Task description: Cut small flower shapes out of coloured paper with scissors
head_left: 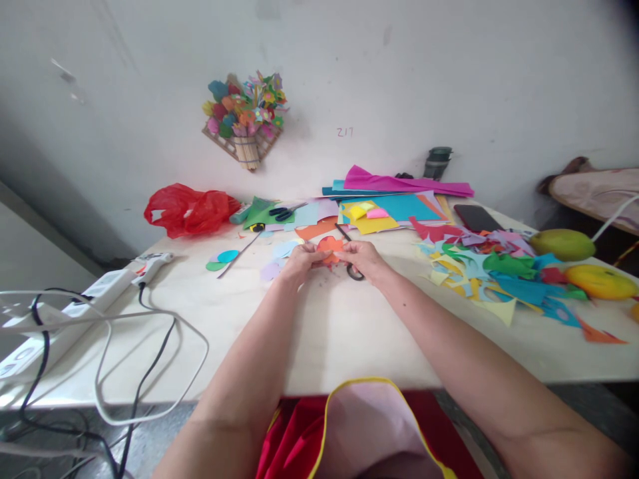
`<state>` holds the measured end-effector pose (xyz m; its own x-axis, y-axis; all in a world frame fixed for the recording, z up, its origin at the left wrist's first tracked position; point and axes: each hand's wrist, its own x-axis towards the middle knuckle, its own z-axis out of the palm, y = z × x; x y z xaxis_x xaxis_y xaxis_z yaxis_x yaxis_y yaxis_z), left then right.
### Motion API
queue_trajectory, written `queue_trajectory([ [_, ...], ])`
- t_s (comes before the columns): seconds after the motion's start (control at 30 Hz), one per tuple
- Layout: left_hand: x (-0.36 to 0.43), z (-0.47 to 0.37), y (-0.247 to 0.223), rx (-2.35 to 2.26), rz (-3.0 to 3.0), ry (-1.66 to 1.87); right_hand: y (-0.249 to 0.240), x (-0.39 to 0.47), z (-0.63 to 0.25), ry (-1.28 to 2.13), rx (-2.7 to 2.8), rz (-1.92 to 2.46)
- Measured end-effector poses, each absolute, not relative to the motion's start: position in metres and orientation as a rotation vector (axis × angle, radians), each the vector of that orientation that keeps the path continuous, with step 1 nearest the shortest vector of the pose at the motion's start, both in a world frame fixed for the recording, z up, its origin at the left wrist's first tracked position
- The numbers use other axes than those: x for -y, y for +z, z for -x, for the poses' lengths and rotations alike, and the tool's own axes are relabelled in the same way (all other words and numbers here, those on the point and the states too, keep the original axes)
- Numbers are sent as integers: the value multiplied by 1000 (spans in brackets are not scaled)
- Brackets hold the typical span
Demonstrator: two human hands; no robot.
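An orange paper piece (329, 247) with a rounded, scalloped outline is held up between both hands at the middle of the table. My left hand (304, 258) pinches its left edge with thumb and fingers. On its right edge, my right hand (363, 256) closes in the same way. Just under my right hand lies a black ring-shaped handle (355, 273), partly hidden by the hand. A thin dark stick (342, 231) lies behind the orange piece, next to a larger orange sheet (314, 231). Pale blue and lilac paper pieces (272, 269) rest left of my left hand.
Paper scraps (499, 266), a phone (476, 217) and yellow-green fruits (562, 245) lie right. Coloured sheets (399, 207) and a dark cup (438, 163) stand behind. A red bag (187, 209), scissors (284, 213) and power strips (64, 326) with loose cables are left.
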<state>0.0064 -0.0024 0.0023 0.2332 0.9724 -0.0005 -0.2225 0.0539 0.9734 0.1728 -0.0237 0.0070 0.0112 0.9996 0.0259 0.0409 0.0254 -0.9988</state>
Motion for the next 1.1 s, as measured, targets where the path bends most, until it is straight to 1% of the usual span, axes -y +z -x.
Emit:
queue_trajectory([
  [1.1,3,-7,3,-890,-1127,1104,9,23,-172,1156,1224,1269],
])
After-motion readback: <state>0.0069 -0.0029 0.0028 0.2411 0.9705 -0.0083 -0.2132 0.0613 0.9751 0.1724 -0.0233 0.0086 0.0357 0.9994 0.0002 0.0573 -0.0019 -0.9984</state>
